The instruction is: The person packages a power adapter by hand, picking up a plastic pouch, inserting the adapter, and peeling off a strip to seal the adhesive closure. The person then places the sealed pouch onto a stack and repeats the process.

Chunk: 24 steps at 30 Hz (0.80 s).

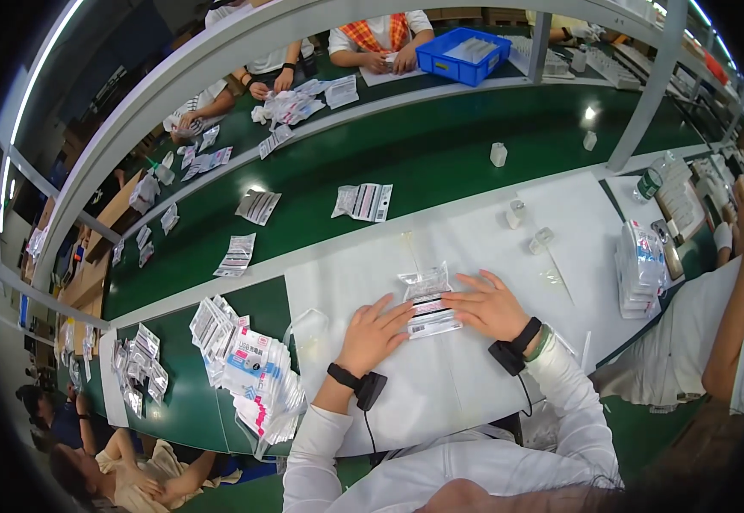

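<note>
While both hands work over the middle of the bench (182,402), a silver packet (430,301) lies between them on the white sheet (440,389), its printed lower part toward the near edge and its clear, crinkled end toward the far edge. The left hand (370,336) is spread, fingertips touching the packet's left side; the right hand (485,308) is spread too, fingers laid on its right side. Whether either thumb reaches underneath, I cannot tell. Toward the bench's left end sits a large heap of printed packets (256,372), with a smaller pile of silver packets (139,368) beyond it, nearer the left edge. At the right end stands a stack of packaged goods (640,269). Between that stack and the hands, near the far edge, are a small white container (515,214) and a clear one (542,240). Past the far edge, a green belt (440,171) carries three loose silver packets, one of them (362,202) straight ahead of the left hand.
</note>
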{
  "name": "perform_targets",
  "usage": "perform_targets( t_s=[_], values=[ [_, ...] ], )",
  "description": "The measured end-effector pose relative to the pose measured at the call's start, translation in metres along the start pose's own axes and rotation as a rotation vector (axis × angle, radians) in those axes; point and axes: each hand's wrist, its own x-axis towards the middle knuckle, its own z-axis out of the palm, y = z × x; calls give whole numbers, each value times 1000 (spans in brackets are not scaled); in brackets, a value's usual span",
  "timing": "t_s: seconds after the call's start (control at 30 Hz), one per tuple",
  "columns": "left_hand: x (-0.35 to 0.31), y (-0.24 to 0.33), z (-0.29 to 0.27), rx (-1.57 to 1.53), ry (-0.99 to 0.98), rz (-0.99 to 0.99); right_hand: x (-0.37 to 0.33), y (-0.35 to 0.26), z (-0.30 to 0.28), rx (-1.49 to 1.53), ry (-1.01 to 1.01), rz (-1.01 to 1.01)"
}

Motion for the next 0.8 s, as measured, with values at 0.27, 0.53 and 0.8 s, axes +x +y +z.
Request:
perform_targets(
  t_s=[0.27,0.53,0.8],
  values=[
    [0,-3,-5,-1,-35,69,5,-6,-4,42,204,115],
    [2,1,17,-257,175,-174,35,-60,58,58,83,-13],
    [14,17,23,-278,189,-191,20,-61,67,135,92,138]
  ],
)
